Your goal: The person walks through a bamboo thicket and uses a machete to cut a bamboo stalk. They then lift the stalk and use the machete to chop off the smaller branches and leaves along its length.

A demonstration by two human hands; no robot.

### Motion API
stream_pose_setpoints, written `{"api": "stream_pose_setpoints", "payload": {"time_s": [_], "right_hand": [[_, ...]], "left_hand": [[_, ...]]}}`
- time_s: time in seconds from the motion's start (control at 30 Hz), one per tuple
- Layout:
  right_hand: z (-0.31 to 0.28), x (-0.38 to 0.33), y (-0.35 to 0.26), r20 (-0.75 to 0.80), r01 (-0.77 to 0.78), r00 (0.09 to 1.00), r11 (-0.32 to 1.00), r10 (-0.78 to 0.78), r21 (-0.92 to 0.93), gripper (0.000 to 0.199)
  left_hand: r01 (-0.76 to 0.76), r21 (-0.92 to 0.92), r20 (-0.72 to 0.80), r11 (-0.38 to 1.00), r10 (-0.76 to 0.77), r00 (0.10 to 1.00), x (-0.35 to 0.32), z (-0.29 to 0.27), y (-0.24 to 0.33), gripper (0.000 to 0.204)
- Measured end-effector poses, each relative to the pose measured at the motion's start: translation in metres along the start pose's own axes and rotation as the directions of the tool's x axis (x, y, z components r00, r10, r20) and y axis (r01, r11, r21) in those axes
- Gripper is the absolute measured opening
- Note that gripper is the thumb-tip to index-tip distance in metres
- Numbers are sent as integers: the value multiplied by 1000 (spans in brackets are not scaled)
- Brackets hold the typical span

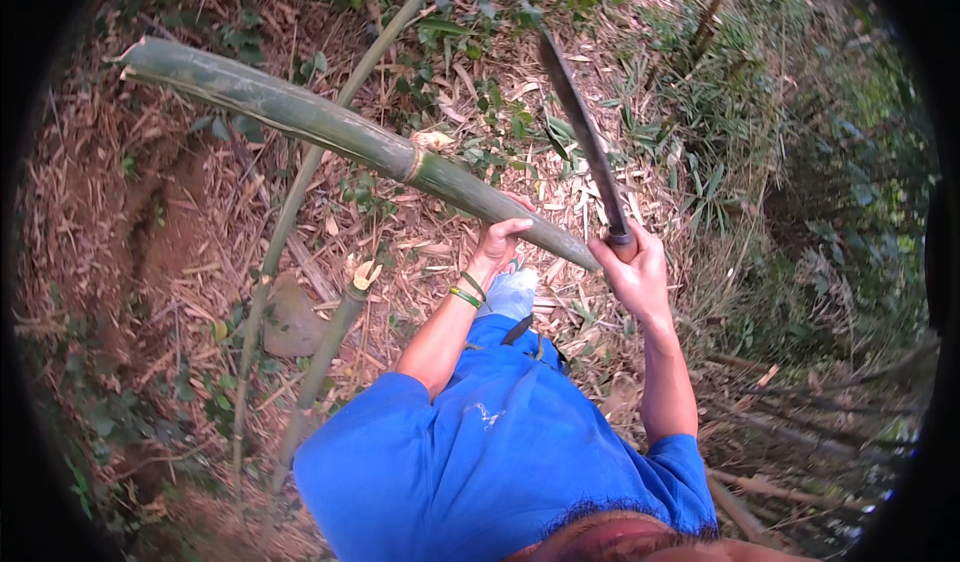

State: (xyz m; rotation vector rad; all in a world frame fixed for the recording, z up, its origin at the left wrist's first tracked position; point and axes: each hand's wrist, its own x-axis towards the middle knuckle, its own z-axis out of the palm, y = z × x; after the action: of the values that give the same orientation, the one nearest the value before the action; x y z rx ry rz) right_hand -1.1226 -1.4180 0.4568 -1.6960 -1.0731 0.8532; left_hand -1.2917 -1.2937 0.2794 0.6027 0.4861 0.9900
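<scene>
A thick green bamboo pole (pixel 300 112) slants from the upper left down to the middle, with a pale node ring partway along. My left hand (pixel 497 245) is closed around its lower part from beneath, the thumb lying on top. In my right hand (pixel 637 272) is a machete (pixel 583 122), gripped by its wooden handle. Its long dark blade points up and slightly left, standing apart from most of the pole. The pole's near end lies right beside my right hand; whether they touch I cannot tell.
A thin bamboo stem (pixel 290 207) stands behind the pole at left, crossing under it. Closer in rises a cut bamboo stump (pixel 340 317) with a splintered top. A flat stone (pixel 293 319) lies between them. Dry leaves and chips cover the ground; brush and fallen stalks (pixel 800 432) line the right.
</scene>
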Motion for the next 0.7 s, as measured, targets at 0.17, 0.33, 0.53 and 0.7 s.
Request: {"api": "stream_pose_setpoints", "payload": {"time_s": [0.17,0.33,0.53,0.7], "right_hand": [[9,99,9,172,-107,978,991,120,-80,29],[12,115,86,17,-410,912,912,410,-27,36],[-49,8,199,-416,-559,749,829,516,22,38],[-35,-56,256,-569,-617,487,722,663,313,37]], "left_hand": [[126,14,-25,992,-126,992,25,-23,-2,46],[16,-27,-181,1000,-20,983,23,-19,-3,40],[-68,153,47,986,62,997,39,32,89,45],[-229,165,330,959,164,929,50,70,162,44]]}}
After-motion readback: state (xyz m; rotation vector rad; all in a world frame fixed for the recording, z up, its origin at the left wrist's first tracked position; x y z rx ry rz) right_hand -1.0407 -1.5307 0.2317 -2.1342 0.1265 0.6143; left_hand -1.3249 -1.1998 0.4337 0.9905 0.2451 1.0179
